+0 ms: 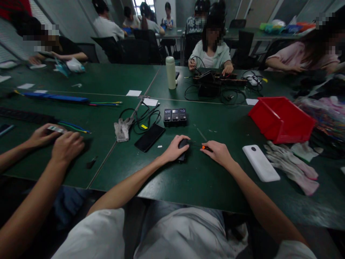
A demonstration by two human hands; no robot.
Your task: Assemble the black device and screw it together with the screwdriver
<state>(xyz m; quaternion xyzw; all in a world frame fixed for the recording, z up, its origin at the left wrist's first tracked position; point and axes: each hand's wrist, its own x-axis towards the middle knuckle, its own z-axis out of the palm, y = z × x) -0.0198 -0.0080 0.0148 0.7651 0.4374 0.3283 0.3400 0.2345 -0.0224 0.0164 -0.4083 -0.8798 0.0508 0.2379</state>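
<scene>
Near the middle of the green table [161, 176], my left hand [174, 148] is wrapped round a small black block-shaped device [183, 144], partly hidden by the fingers. My right hand [216, 152] is closed on a screwdriver with an orange-and-black handle [203, 147]. Its thin dark shaft points left at the device; whether the tip touches cannot be made out. Just beyond my hands stands a row of three black modules [175, 117] with pale labels. A black smartphone [150, 138] lies left of my left hand. To the right of my right hand is a white power bank [261, 163].
A red bin [272, 124] and work gloves [293, 165] occupy the right side. Black cables [147, 120] and a grey glove [123, 129] lie left of the modules. A pale bottle [170, 73] stands farther back. A neighbour's hands [63, 142] work at the left.
</scene>
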